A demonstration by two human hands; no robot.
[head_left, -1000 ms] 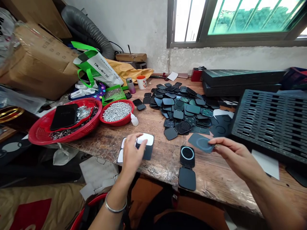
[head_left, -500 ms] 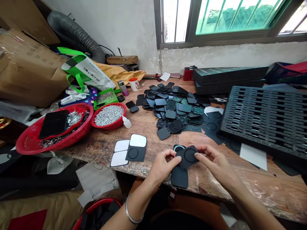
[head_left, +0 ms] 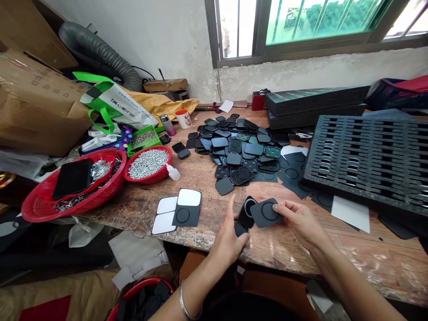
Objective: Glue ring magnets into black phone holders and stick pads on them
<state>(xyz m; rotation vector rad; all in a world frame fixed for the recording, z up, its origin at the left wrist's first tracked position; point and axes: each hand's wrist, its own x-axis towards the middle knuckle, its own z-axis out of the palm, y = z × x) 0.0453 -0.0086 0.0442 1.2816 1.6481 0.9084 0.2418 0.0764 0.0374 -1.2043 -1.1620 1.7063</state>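
My right hand (head_left: 299, 220) pinches a thin black sheet (head_left: 262, 215) with a ring mark by its right edge, thumb on top. Just left of it, my left hand (head_left: 229, 234) is around a black hinged two-panel piece (head_left: 246, 211). Its upper panel has a pale ring and stands tilted. The thumb lies by the lower panel (head_left: 240, 229), and the other fingers are partly hidden behind it. The sheet overlaps the right side of the ringed panel in view; whether they touch I cannot tell. Further left lie white-and-black rounded sheets (head_left: 189, 197).
Behind my hands spreads a heap of black panels (head_left: 234, 147) on the wooden table (head_left: 197, 174). To the left stand a red basket of metal pins (head_left: 149, 165), a larger red basket (head_left: 36, 207) and a small white bottle (head_left: 173, 172). A slotted black foam tray (head_left: 361, 165) occupies the right.
My left hand has let go of the black sheet and taken hold of the hinged piece, whose panels are now tilted up. The sheet stays in my right hand. The view has shifted slightly.
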